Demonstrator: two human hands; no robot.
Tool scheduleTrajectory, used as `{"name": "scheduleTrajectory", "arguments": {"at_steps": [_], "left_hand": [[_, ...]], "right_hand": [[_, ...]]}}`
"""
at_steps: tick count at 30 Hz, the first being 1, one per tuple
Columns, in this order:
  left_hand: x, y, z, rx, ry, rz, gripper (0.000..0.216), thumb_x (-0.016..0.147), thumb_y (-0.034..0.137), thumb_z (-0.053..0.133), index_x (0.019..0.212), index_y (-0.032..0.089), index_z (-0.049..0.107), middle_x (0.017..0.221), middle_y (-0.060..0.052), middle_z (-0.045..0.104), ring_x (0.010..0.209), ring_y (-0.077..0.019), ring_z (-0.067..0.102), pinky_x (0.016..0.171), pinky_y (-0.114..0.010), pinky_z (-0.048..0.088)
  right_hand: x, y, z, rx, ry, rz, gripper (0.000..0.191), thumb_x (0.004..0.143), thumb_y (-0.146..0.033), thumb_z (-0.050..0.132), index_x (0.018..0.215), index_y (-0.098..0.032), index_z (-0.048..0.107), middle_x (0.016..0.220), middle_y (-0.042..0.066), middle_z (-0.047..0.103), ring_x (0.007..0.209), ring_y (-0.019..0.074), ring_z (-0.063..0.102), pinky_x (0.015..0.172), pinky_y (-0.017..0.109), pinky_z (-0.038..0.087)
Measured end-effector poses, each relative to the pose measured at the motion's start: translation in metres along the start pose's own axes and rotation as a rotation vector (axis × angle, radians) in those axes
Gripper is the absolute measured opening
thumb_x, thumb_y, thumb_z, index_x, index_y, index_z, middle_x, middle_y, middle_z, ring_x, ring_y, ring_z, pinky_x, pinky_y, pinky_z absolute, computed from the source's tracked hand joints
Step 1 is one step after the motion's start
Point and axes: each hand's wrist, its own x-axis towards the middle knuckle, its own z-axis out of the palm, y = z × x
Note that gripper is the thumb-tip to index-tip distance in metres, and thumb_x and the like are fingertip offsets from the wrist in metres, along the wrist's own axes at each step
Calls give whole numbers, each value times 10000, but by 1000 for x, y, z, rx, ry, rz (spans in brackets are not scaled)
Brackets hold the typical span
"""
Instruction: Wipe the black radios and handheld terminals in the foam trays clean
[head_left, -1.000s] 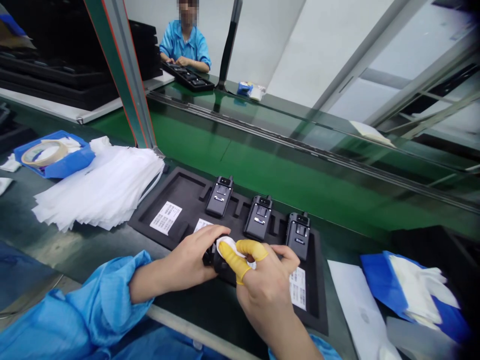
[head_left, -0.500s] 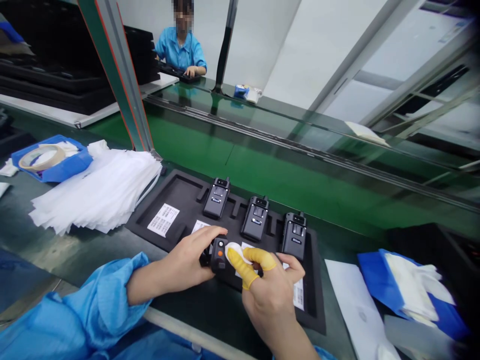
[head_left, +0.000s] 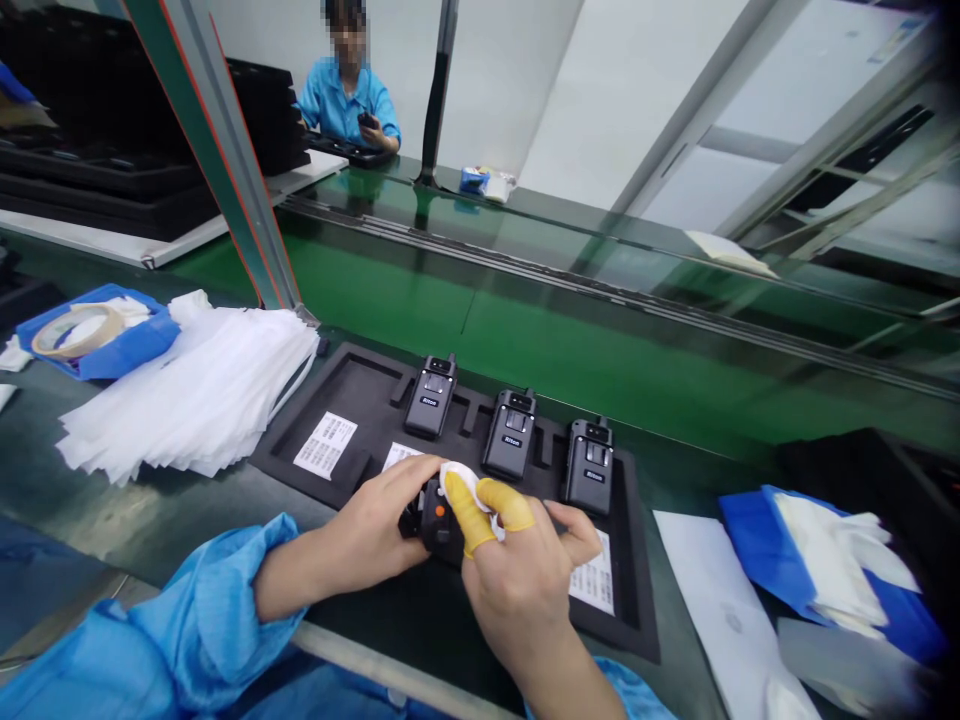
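Observation:
My left hand [head_left: 375, 520] is closed around a black walkie-talkie [head_left: 436, 528], whose end with an orange button faces me. Yellow finger cots cover the thumb and a finger of my right hand [head_left: 517, 570], which pinches a white cloth [head_left: 459, 474] against the top of that radio. Part of the radio is hidden by my fingers. Behind my hands lies a black foam tray [head_left: 360, 362]. Three more radios rest in its slots: a left one [head_left: 430, 400], a middle one [head_left: 510, 440] and a right one [head_left: 589, 470]. White label sheets [head_left: 325, 445] lie in the tray too.
A pile of white sheets [head_left: 187, 390] and a blue bin [head_left: 142, 345] with a tape roll [head_left: 79, 330] are at left. At right are a white paper [head_left: 720, 600] and a blue bin [head_left: 757, 550] of white cloths. A co-worker [head_left: 349, 100] sits beyond the partition.
My right hand and the cloth have shifted left and slightly up, over the radio's top end. The left hand keeps its hold. The co-worker has lifted a dark device.

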Motion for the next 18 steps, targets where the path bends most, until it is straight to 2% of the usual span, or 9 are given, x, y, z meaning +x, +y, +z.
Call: {"name": "scheduleTrajectory", "arguments": {"at_steps": [6,9,13,16,18], "left_hand": [[-2,0,-1,28,-26,-45,593,687,69,596,1237,212,424,1228,-96,555,1124,-228,552,990,-375,450],[-2,0,0,22,-27,-43,579,693,68,592,1234,200,433,1221,-102,561,1121,-223,554,987,-362,452],[-3,1,0,34,-8,-58,599,684,83,605,1248,206,447,1228,-95,574,1123,-225,561,989,-356,449],[1,5,-12,88,10,-126,697,641,145,685,1292,202,441,1249,-94,578,1135,-242,562,1003,-358,433],[9,9,-30,164,34,-212,783,619,224,731,1337,181,418,1259,-102,580,1139,-267,563,1000,-364,428]], "right_hand": [[-28,29,-4,-51,-75,134,340,790,-30,423,960,-227,643,871,22,607,739,132,503,802,379,264],[-49,40,-7,-59,-87,181,272,773,-39,432,863,-206,627,860,24,590,739,140,509,806,390,270],[-75,50,-4,-44,-39,221,185,738,-41,457,693,-190,558,852,24,595,722,142,518,777,375,297],[-91,63,2,-59,27,156,172,735,-49,482,683,-194,560,834,23,610,684,139,532,734,351,306],[-99,74,6,-72,45,63,160,750,-75,507,735,-204,600,834,24,621,672,139,546,701,332,309]]}}
